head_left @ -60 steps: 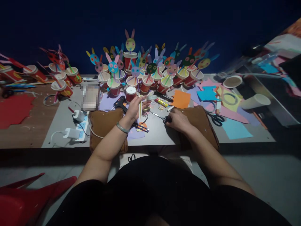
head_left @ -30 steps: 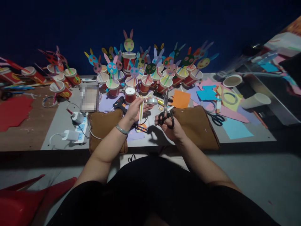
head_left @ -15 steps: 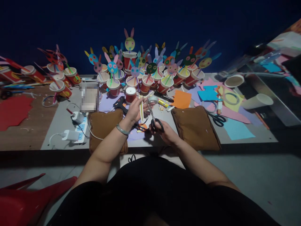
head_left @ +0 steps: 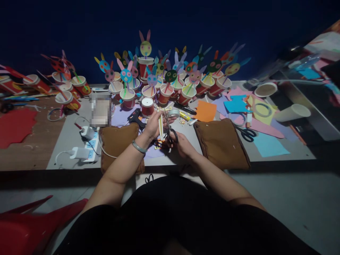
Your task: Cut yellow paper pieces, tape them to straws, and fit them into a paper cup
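My left hand [head_left: 154, 126], with a bangle at its wrist, holds a pale strip with a yellow stripe [head_left: 160, 128] between its fingers. My right hand [head_left: 183, 144] is closed on the black handles of a pair of scissors [head_left: 172, 136]. The blades point up and away, beside the strip and close to my left fingers. Just beyond the hands lie a roll of clear tape [head_left: 173, 113] and a yellow tube [head_left: 185, 116]. A black glue gun [head_left: 135, 116] and an upside-down paper cup [head_left: 147, 107] sit behind my left hand.
Several red cups with paper rabbit heads, one raised [head_left: 146, 67], line the back. Brown pads lie left [head_left: 119, 141] and right [head_left: 221, 145] of the hands. A power strip [head_left: 92, 145] is at left; coloured paper [head_left: 269, 143] and black scissors [head_left: 247, 134] are at right.
My right hand has moved a little left with the scissors, bringing them nearer to the strip. My left hand stays almost in place, still holding the strip.
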Demonstrator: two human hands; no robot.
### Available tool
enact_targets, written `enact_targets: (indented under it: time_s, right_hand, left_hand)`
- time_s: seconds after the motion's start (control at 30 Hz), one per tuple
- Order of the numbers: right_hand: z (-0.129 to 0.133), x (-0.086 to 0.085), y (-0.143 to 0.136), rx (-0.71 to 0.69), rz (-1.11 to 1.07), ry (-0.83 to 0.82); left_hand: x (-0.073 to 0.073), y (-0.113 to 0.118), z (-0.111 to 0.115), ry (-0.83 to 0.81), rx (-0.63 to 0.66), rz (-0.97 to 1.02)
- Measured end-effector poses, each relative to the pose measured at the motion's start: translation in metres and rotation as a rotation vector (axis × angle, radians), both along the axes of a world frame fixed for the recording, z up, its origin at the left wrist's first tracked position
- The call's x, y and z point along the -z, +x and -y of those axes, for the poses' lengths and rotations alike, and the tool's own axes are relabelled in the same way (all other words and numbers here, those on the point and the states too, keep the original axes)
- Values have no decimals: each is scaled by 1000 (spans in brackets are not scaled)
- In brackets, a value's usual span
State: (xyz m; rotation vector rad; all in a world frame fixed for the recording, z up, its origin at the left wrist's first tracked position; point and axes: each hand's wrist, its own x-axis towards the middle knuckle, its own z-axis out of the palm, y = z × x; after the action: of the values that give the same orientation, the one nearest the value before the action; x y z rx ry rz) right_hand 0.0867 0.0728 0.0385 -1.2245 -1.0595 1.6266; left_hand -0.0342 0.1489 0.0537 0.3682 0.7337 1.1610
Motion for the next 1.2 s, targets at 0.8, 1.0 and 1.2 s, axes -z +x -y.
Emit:
enact_targets:
  time_s: [0.8, 1.0, 1.2]
  right_hand:
    - [-8, 14, -15, 176, 52, 91]
    - [-7, 12, -15, 207, 66, 101]
    - [-7, 14, -15, 213, 64, 116]
  left_hand:
    - [3, 3, 1, 18, -23, 36]
    - [1, 2, 1, -3, -20, 37]
    - [-8, 2, 4, -62, -17, 32]
